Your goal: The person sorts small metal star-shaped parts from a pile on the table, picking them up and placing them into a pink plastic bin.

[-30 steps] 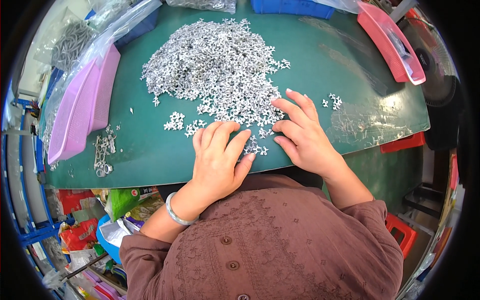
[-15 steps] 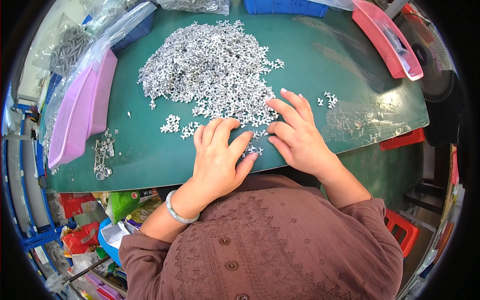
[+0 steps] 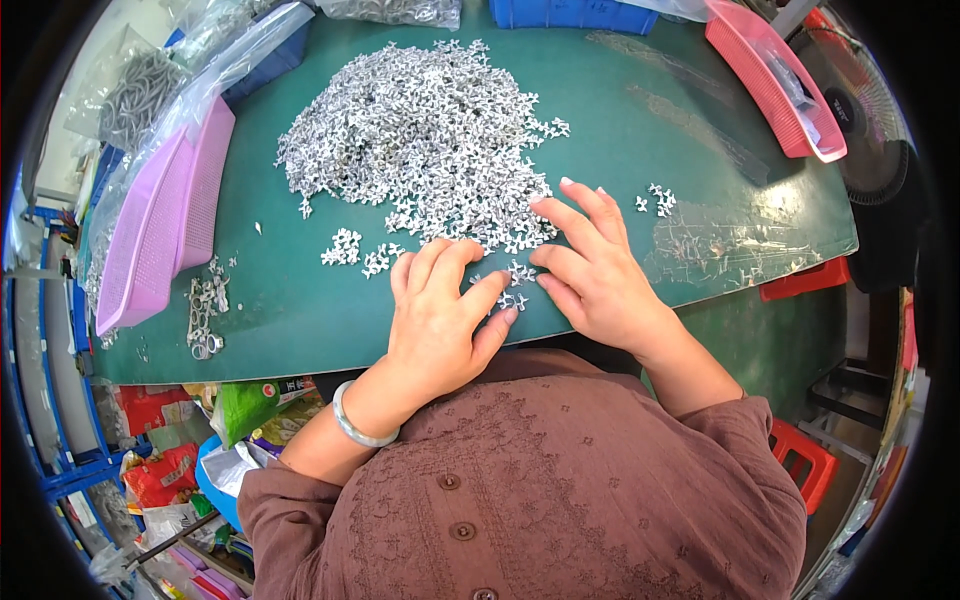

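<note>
A large heap of small silvery-white branched pieces (image 3: 410, 130) covers the middle of the green tabletop (image 3: 640, 110). At its near edge, a few of the same loose pieces (image 3: 519, 273) lie between my hands. My left hand (image 3: 432, 318) rests on the table with fingers bent, thumb and index finger apart beside these pieces. Opposite it, my right hand (image 3: 603, 280) has its fingers spread, the thumb and a fingertip close to the pieces and the upper fingers by the heap's edge. Neither hand visibly holds a piece. Two little clusters (image 3: 342, 248) sit left of my left hand.
Pinkish-purple baskets (image 3: 165, 225) stand at the left edge, near ring-like metal bits (image 3: 207, 320). A salmon-pink basket (image 3: 775, 80) is at the far right, a blue bin (image 3: 570, 14) at the back. Another small cluster (image 3: 661, 201) lies right. Red stools (image 3: 803, 462) stand below.
My left index finger has shifted slightly left, away from the loose pieces, so more of them show between my hands. My right hand is almost unmoved.
</note>
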`<state>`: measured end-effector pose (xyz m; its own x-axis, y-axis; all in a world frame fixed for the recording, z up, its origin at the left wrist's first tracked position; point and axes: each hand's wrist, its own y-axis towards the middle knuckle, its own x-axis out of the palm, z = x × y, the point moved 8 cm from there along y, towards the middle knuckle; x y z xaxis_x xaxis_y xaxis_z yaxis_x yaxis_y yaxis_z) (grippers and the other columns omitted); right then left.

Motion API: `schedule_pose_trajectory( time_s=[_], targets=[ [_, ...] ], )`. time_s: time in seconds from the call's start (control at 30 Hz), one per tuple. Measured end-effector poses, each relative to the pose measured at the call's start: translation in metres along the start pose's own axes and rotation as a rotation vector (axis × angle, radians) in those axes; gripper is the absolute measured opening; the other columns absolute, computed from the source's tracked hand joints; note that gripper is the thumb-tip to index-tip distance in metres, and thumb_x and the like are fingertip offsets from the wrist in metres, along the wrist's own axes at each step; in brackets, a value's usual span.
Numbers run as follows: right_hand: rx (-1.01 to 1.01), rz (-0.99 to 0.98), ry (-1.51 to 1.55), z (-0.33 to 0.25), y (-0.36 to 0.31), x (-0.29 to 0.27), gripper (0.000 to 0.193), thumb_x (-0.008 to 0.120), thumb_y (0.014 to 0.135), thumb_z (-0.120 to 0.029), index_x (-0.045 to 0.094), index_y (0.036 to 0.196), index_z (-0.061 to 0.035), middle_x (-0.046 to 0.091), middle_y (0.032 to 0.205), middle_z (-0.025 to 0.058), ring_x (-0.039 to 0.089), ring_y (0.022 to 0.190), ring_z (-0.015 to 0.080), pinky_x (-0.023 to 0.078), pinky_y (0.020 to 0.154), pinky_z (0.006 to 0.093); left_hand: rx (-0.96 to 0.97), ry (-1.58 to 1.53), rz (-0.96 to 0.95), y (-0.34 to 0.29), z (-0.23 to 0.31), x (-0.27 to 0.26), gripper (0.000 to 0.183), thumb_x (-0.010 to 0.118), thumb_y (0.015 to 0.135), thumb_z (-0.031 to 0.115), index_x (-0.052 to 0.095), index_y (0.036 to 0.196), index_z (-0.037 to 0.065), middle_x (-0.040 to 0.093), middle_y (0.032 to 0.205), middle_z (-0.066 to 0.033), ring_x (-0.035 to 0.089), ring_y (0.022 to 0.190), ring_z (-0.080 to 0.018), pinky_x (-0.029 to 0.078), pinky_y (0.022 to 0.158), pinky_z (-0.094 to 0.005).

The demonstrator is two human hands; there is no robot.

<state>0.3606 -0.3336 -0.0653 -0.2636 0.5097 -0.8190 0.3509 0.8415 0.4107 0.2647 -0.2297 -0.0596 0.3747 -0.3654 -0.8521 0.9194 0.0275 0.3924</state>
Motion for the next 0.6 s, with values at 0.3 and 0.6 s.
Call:
schedule_pose_trajectory(
  time_s=[0.3,0.6],
  targets=[
    [-0.025,-0.041,-0.001,-0.0013,-0.0016,-0.0003,0.007,0.069,0.078,-0.008,0.064,0.081,-0.0054,0.050,0.139,0.0154,0.035,0.137,0.0411,0.026,0.113,0.0621,0.042,-0.037,-0.020,-0.0041,0.0027,-0.0003,0.031,0.077,0.076,0.020,0.071,0.105,0.009,0.058,0.119,-0.0144,0.049,0.116,-0.0353,0.033,0.099,-0.0486],
    [-0.057,-0.069,0.055,-0.0043,-0.0016,-0.0035,0.013,0.070,0.078,-0.009,0.070,0.091,-0.0051,0.050,0.139,0.0147,0.034,0.138,0.0415,0.026,0.112,0.0620,0.002,-0.032,-0.056,0.0011,0.0024,0.0050,0.041,0.077,0.076,0.021,0.068,0.114,0.008,0.055,0.122,-0.0148,0.048,0.116,-0.0349,0.034,0.098,-0.0482]
  ],
)
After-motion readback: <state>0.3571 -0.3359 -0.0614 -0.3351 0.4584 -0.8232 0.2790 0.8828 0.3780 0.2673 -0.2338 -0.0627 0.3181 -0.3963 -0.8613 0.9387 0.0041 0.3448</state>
